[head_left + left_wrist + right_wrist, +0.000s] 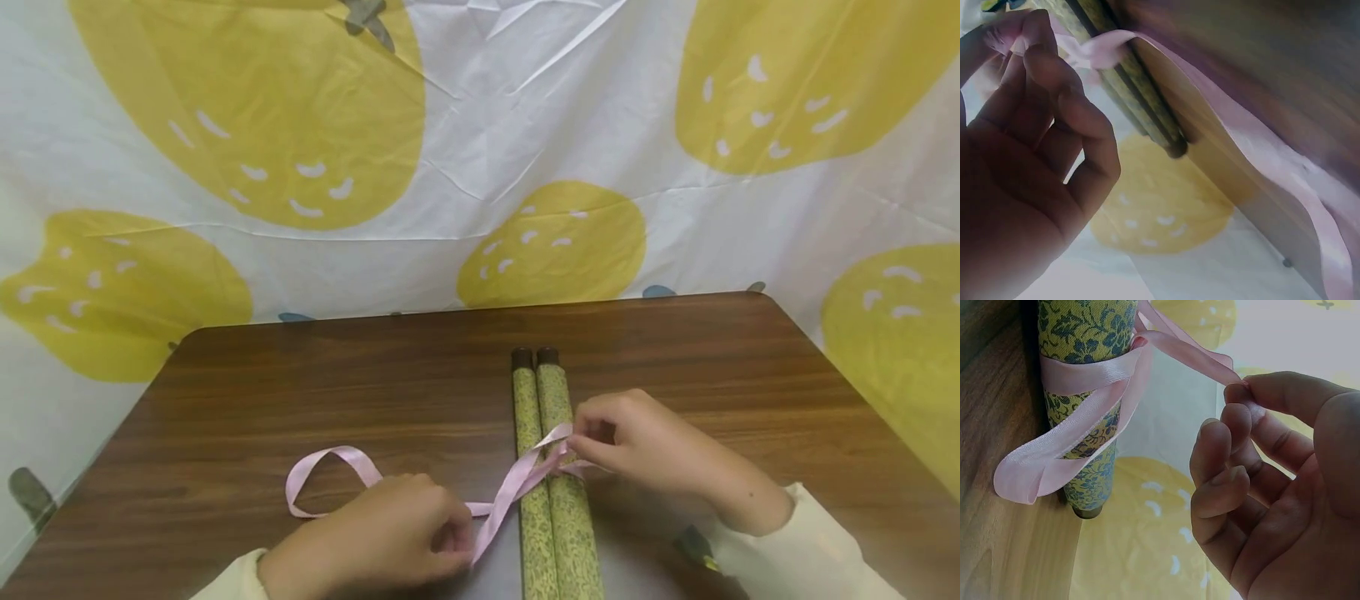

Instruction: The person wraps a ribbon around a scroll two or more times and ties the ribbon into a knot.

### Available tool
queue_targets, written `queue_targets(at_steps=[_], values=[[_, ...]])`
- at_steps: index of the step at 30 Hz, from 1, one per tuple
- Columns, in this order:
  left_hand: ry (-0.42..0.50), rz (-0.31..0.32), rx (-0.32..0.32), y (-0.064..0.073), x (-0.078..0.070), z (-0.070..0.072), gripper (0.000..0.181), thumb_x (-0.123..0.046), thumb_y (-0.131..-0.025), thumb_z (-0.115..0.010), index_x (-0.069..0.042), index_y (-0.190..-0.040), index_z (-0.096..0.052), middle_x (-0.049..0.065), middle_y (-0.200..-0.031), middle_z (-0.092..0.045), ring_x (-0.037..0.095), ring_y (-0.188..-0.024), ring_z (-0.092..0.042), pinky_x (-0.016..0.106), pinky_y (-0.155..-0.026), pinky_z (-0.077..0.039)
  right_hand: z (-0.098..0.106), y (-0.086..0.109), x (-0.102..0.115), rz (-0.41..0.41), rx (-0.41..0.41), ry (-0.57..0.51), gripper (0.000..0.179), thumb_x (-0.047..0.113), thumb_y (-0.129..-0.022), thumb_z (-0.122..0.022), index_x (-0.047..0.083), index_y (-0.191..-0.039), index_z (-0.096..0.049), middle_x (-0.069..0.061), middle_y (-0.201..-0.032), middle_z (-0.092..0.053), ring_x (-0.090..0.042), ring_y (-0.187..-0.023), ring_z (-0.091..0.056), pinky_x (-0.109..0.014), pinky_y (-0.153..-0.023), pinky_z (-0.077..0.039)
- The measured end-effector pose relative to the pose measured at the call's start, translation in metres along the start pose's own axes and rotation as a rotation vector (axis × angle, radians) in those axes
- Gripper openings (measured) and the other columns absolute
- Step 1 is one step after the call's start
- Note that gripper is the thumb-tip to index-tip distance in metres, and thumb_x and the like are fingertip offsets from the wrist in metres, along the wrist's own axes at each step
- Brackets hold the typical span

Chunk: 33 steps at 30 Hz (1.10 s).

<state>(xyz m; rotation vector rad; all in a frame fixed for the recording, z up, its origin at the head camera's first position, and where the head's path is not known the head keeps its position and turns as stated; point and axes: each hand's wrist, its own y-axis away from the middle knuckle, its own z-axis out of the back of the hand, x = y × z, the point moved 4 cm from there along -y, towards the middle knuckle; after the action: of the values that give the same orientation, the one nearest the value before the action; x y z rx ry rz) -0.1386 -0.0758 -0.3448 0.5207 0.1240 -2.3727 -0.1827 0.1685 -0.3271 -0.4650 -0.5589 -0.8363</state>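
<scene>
Two patterned green-gold scroll rolls with dark end knobs lie side by side as one scroll [553,517]. A pink ribbon [517,479] wraps round it and crosses over itself on top. My left hand [390,529], left of the scroll, pinches one length of ribbon between thumb and forefinger. Right of the scroll, my right hand [648,442] pinches another length at its fingertips. The right wrist view shows the ribbon [1088,378] circling the floral roll [1088,331], with a loose loop hanging off it. A long tail of ribbon [1254,144] trails away in the left wrist view.
The wooden table [247,392] has a curved ribbon loop lying at its left. Behind its far edge hangs a white cloth [480,150] printed with yellow lemons. A small dark object [693,546] lies partly hidden by the right sleeve.
</scene>
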Motion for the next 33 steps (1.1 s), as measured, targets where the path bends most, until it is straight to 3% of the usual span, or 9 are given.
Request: queue_targets(at_steps=[4,8,15,18,22,25,29,33], values=[[-0.006,-0.062,0.02,-0.003,-0.013,-0.006,0.018,-0.026,-0.083,-0.072,-0.033,-0.068,-0.064,-0.029,-0.058,-0.046,-0.008,-0.056,-0.042,0.013,-0.057,-0.035,0.0,0.0,0.0,0.002,0.001,0.001,0.017,0.018,-0.094,-0.068,0.016,-0.078,-0.066,0.011,-0.067,-0.059,0.0,-0.058,-0.051,-0.021,-0.052,-0.048],[0.03,-0.129,0.048,-0.008,-0.025,-0.013,0.02,-0.018,-0.08,-0.071,-0.032,-0.068,-0.062,-0.027,-0.057,-0.043,-0.012,-0.053,-0.036,0.009,-0.051,-0.034,0.0,0.0,-0.002,0.009,-0.005,0.004,0.017,0.018,-0.094,-0.068,0.017,-0.077,-0.066,0.012,-0.066,-0.058,0.0,-0.058,-0.05,-0.021,-0.052,-0.048],[0.092,-0.197,0.1,-0.021,-0.047,-0.027,0.02,-0.015,-0.076,-0.074,-0.032,-0.072,-0.065,-0.029,-0.062,-0.046,-0.016,-0.055,-0.035,0.006,-0.05,-0.036,0.0,-0.001,-0.002,0.02,-0.013,0.011,0.018,0.019,-0.094,-0.068,0.018,-0.076,-0.065,0.013,-0.066,-0.057,-0.001,-0.058,-0.05,-0.02,-0.052,-0.047],[0.09,-0.257,0.104,-0.032,-0.058,-0.032,0.016,-0.019,-0.079,-0.075,-0.032,-0.075,-0.068,-0.029,-0.063,-0.049,-0.018,-0.055,-0.036,0.004,-0.052,-0.036,0.0,0.0,-0.002,0.017,-0.012,0.012,0.018,0.019,-0.094,-0.068,0.018,-0.076,-0.066,0.013,-0.066,-0.057,-0.001,-0.058,-0.051,-0.021,-0.053,-0.048],[-0.01,-0.35,0.07,-0.05,-0.072,-0.035,0.011,-0.021,-0.085,-0.072,-0.031,-0.08,-0.07,-0.028,-0.066,-0.055,-0.018,-0.056,-0.037,0.001,-0.056,-0.034,0.001,-0.001,-0.001,0.021,-0.008,0.015,0.018,0.019,-0.095,-0.068,0.018,-0.077,-0.067,0.013,-0.066,-0.058,-0.001,-0.059,-0.051,-0.021,-0.054,-0.048],[-0.076,-0.352,0.082,-0.063,-0.08,-0.038,0.007,-0.024,-0.09,-0.069,-0.03,-0.087,-0.073,-0.026,-0.069,-0.06,-0.018,-0.058,-0.041,0.001,-0.059,-0.034,0.001,-0.001,-0.001,0.026,-0.007,0.02,0.018,0.019,-0.095,-0.068,0.018,-0.077,-0.066,0.014,-0.066,-0.058,0.0,-0.059,-0.051,-0.021,-0.055,-0.048],[-0.109,-0.31,0.111,-0.076,-0.088,-0.042,0.008,-0.032,-0.092,-0.067,-0.032,-0.093,-0.075,-0.026,-0.075,-0.065,-0.017,-0.061,-0.045,0.004,-0.058,-0.033,0.001,-0.001,0.0,0.03,-0.004,0.024,0.018,0.017,-0.094,-0.068,0.019,-0.076,-0.066,0.014,-0.065,-0.058,0.0,-0.059,-0.051,-0.021,-0.054,-0.048],[-0.115,-0.297,0.08,-0.084,-0.09,-0.044,0.016,-0.034,-0.094,-0.064,-0.03,-0.08,-0.072,-0.025,-0.065,-0.058,-0.013,-0.056,-0.042,0.008,-0.051,-0.031,0.001,-0.001,0.0,0.016,0.007,0.022,0.018,0.016,-0.094,-0.068,0.019,-0.076,-0.066,0.013,-0.066,-0.06,0.0,-0.059,-0.051,-0.021,-0.055,-0.048]])
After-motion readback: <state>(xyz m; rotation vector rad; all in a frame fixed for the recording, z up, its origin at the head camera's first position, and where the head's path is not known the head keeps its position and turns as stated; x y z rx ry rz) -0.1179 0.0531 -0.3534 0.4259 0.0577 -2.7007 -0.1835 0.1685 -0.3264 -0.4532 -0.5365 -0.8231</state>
